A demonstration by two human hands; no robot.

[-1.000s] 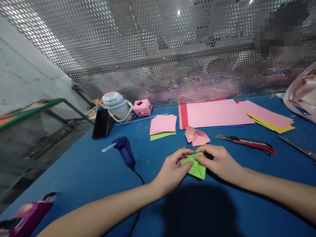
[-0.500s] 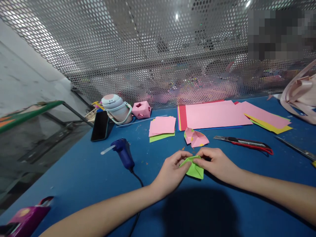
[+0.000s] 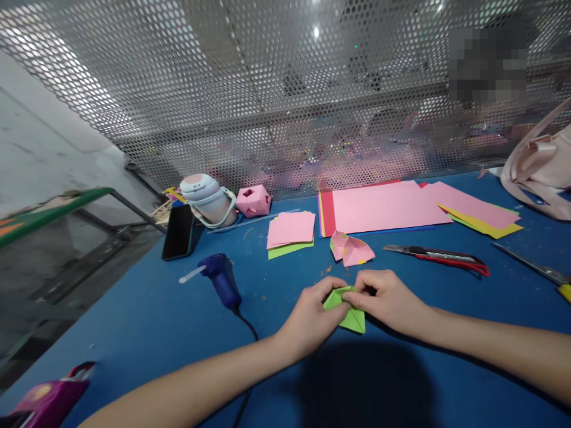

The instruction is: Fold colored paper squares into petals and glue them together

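A small folded piece of green paper (image 3: 355,321) lies between my hands, low over the blue table. My left hand (image 3: 312,312) grips its left side, with the thumb on top and the fingers behind. On the upper right edge, my right hand (image 3: 388,297) pinches the paper between thumb and fingers. Creases run across the paper's face; its underside is hidden. Just beyond my hands sits a folded pink paper piece (image 3: 352,248) with yellow spots. A stack of pink and green paper squares (image 3: 292,229) lies farther left.
A blue glue gun (image 3: 220,282) with a cord lies left of my hands. To the right are a utility knife (image 3: 439,257) and scissors (image 3: 535,266). Pink sheets (image 3: 388,208), a jar (image 3: 209,202), a pink paper box (image 3: 253,201) and a phone (image 3: 178,232) stand or lie toward the mesh panel (image 3: 267,119).
My left thumb and fingers have shifted over the green paper, and my right fingers have moved slightly along its top edge. The view has shifted a little.
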